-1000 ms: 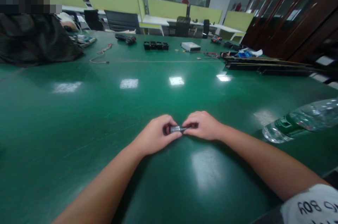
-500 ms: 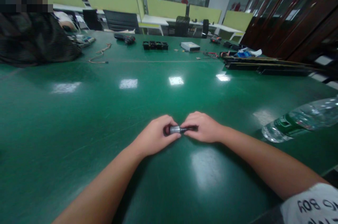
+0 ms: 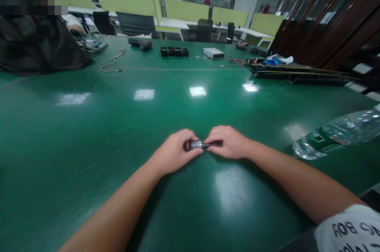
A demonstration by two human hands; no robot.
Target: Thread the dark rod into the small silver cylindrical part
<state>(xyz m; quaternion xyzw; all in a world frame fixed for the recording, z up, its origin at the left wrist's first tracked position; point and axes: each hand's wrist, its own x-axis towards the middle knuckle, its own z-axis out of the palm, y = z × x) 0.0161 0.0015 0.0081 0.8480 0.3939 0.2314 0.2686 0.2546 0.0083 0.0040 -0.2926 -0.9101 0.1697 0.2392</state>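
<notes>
A small silvery metal cylinder (image 3: 196,145) with a dark, narrower right end lies level between my two hands, low over the green table (image 3: 166,113). Around its left part, the thumb and fingers of my left hand (image 3: 177,152) are closed. My right hand (image 3: 228,142) pinches the dark right end with thumb and fingertips. The fingertips of both hands are very near each other. What the palms cover is hidden.
A clear plastic bottle (image 3: 335,135) with a green label lies at the right. Farther back are a dark bag (image 3: 41,48), a cable (image 3: 111,63), a black device (image 3: 174,51), a white box (image 3: 213,52) and long black strips (image 3: 299,75).
My right hand's fingertips have shifted very slightly at the cylinder's dark end. Both hands keep their hold, and the whole view has moved a little.
</notes>
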